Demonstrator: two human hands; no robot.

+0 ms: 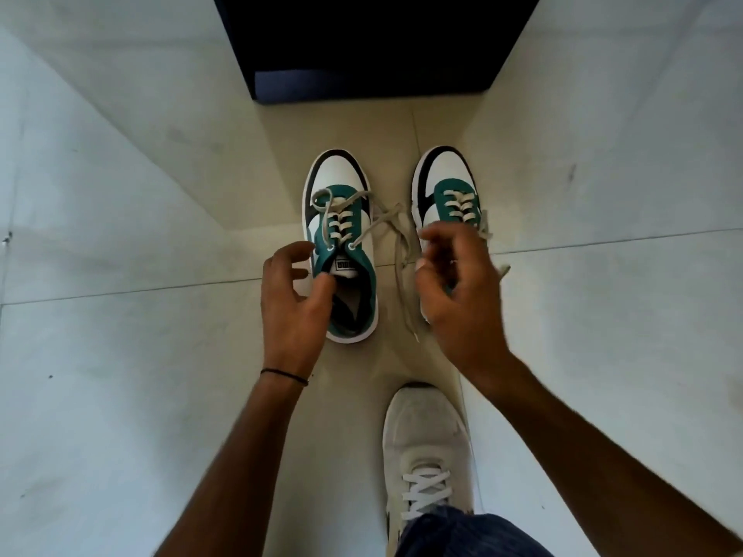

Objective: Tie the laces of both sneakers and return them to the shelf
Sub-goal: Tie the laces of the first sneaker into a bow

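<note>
Two white, teal and black sneakers stand side by side on the pale floor, toes pointing away. The left sneaker [341, 203] has loose grey laces [396, 243] trailing to the right across the floor. My left hand [291, 299] hovers over its heel and opening, fingers curled apart, holding nothing. The right sneaker [446, 186] is half hidden by my right hand [458, 283], which hangs over its rear part with fingers spread; a lace end shows beside it. Whether a finger touches a lace I cannot tell.
A dark shelf unit [374, 50] stands just beyond the sneakers. My own foot in a white shoe [426, 456] rests on the floor below the right hand. Pale tiled floor [140, 355] extends left and right.
</note>
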